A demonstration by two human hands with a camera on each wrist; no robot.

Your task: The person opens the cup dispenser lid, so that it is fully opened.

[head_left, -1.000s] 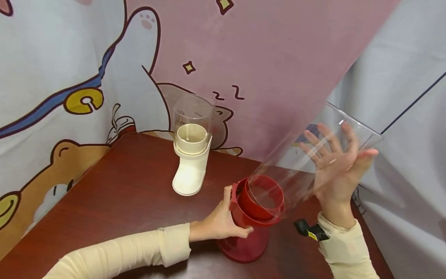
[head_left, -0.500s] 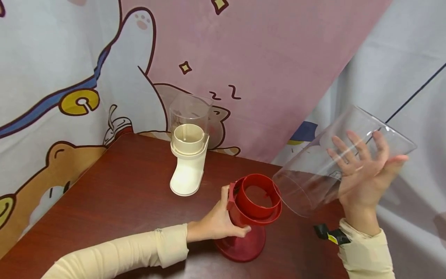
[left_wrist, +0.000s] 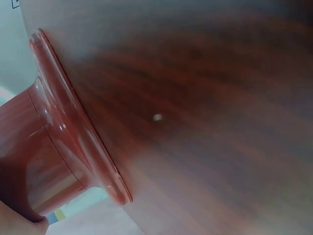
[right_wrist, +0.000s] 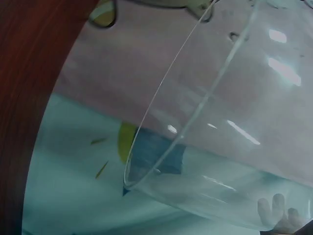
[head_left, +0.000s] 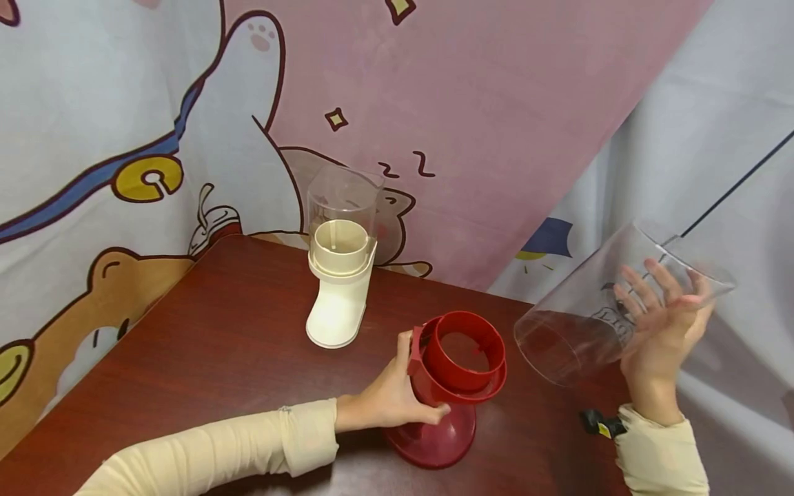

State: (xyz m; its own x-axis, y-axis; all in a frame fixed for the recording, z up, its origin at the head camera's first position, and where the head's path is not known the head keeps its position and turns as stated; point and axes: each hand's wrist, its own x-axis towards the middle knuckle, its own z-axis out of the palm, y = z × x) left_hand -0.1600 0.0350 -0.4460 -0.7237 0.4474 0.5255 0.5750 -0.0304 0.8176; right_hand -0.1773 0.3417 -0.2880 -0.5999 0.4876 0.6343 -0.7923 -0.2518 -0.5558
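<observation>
My left hand (head_left: 387,396) grips a red plastic stand (head_left: 457,387) round its upper body. The stand has a ring-shaped cup on top and a round foot, which rests on the table. Its glossy foot (left_wrist: 80,122) fills the left side of the left wrist view. To its right, my right hand (head_left: 660,344) holds a clear plastic cylinder (head_left: 577,317), tilted and raised, with its lower rim apart from the red cup. Through the transparent wall the right fingers show. The right wrist view has the same clear cylinder (right_wrist: 215,132) close up.
Farther back stands a cream dispenser-like stand (head_left: 338,303) with a clear cylinder (head_left: 344,189) upright on it. The dark red wooden table (head_left: 248,344) ends at printed cloth walls (head_left: 471,138). A black strap piece (head_left: 602,424) is at the right wrist.
The clear cylinder has moved right, away from the red cup it overlapped earlier, and its tilt has changed slightly. The left hand keeps its grip on the red stand in place.
</observation>
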